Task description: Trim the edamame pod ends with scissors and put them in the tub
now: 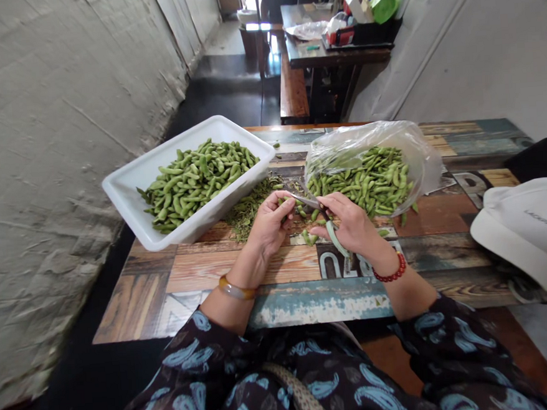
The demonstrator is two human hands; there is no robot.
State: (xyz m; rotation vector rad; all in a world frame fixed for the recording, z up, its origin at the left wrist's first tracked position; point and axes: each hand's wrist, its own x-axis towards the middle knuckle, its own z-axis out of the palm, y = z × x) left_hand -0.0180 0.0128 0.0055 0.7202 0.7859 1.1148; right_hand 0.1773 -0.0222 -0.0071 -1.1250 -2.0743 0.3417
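Observation:
My left hand (272, 221) pinches a green soybean pod (283, 200) over the middle of the table. In my right hand (349, 221) is a pair of scissors (336, 238) with pale green handles, its blades pointing left at the pod's end. Left of my hands stands a white plastic tub (227, 205) holding a heap of pods (197, 182). A clear plastic bag (419, 151) lies to the right, its mouth toward me, with many more pods (370, 179) inside. Trimmed stem bits (246, 213) are piled between tub and bag. A few loose pods (309, 237) lie below my hands.
A white cap (528, 224) rests at the table's right end, beside a black object (539, 158). The patchwork wooden table (203, 266) runs close to a rough wall (61, 120) on the left. Behind it are a bench (292, 94) and another table (302, 50) with clutter.

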